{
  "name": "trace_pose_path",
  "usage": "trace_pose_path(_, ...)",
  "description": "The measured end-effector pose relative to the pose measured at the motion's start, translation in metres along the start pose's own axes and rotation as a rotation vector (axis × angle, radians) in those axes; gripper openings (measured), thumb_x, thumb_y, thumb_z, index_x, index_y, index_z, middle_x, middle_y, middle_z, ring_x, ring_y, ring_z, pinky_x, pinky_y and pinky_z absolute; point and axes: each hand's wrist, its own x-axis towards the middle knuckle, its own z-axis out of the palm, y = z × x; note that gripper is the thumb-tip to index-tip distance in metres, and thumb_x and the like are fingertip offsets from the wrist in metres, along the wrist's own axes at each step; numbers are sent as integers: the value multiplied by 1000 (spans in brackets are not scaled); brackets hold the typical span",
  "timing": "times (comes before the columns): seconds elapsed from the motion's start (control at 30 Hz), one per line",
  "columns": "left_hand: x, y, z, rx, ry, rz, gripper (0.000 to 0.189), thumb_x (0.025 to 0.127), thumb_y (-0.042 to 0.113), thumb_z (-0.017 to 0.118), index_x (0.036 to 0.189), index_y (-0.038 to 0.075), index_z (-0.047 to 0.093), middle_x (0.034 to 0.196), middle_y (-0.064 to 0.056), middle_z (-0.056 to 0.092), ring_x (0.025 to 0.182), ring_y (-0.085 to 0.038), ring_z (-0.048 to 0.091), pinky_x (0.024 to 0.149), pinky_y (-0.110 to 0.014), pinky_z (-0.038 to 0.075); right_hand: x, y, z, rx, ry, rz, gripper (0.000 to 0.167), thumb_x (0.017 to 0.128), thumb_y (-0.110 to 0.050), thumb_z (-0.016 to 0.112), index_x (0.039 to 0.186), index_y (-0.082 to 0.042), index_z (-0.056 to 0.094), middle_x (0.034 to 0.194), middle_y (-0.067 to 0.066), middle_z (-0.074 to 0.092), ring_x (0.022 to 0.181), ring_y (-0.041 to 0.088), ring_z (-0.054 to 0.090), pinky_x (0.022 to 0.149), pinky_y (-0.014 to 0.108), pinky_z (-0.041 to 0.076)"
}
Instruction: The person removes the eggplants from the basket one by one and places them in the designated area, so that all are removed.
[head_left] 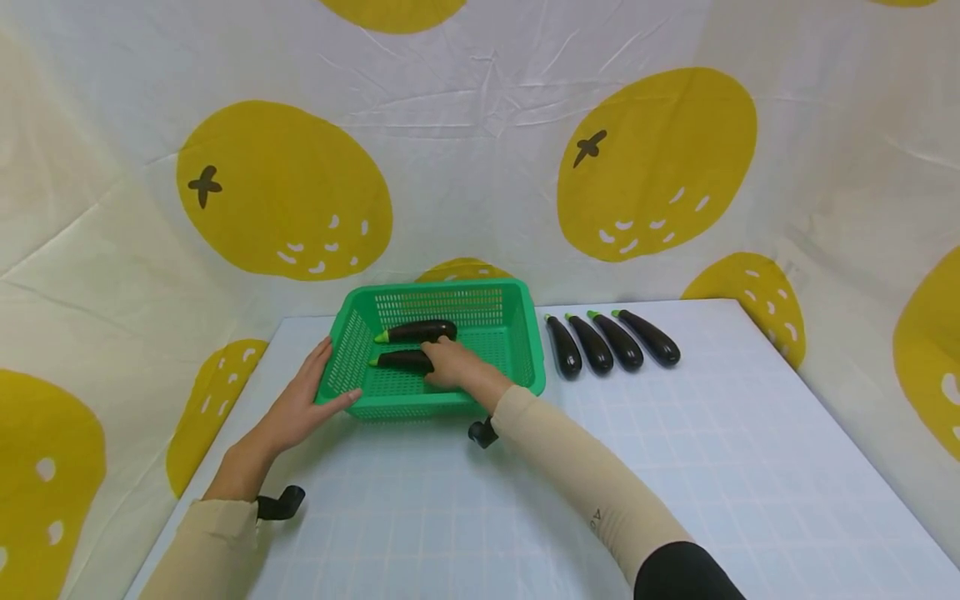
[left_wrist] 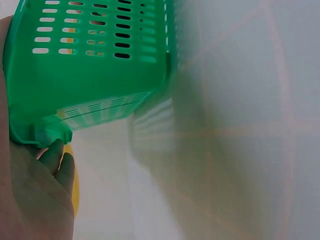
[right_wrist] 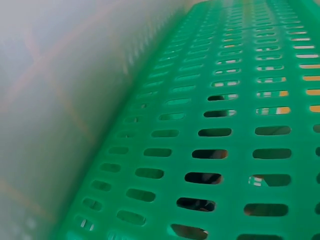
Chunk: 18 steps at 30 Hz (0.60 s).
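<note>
A green plastic basket point(head_left: 438, 405) with slotted walls stands on the table. My left hand point(head_left: 296, 408) grips its left front corner, thumb over the front rim and fingers along the left side. From the left wrist, fingertips point(left_wrist: 64, 172) show curled under the lip of the basket point(left_wrist: 90, 75). My right hand point(head_left: 455, 364) reaches inside and holds the near eggplant point(head_left: 401, 360) by its thick right end, which the hand hides. Behind it lies a second eggplant point(head_left: 420, 331), green stem to the left. In the right wrist view, the slotted basket wall point(right_wrist: 200, 145) hides most of the hand.
Several dark eggplants point(head_left: 600, 343) lie in a slanted row right of the basket, green stems toward the back. A pale checked cloth point(head_left: 675, 467) covers the table. White fabric with large yellow fruit prints point(head_left: 480, 167) hangs behind and at both sides.
</note>
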Motion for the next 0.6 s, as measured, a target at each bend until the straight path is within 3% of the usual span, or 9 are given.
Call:
trace_pose_path(0.13,0,-1,1,-5,5,-2,103,96,55,64,165,9,3,172,-12,1,154,-45,13,113,-75,21,1,0,1,9,0,-9,56,103,-21,63,154,-10,44,150,12,51,136,25,51,110,40,45)
trace_pose_path(0.33,1,-3,2,-5,9,0,103,96,56,63,166,10,3,172,-11,0,154,-44,13,113,-75,21,1,1,1,52,-4,-45,50,101,-16,65,148,-7,51,142,10,59,122,21,58,102,36,49)
trace_pose_path(0.6,1,-3,3,-4,11,-1,104,96,56,64,166,10,3,172,-10,0,154,-43,13,113,-75,21,-4,2,-4,123,-45,-101,52,103,-20,63,151,-8,49,150,11,53,136,28,51,108,41,46)
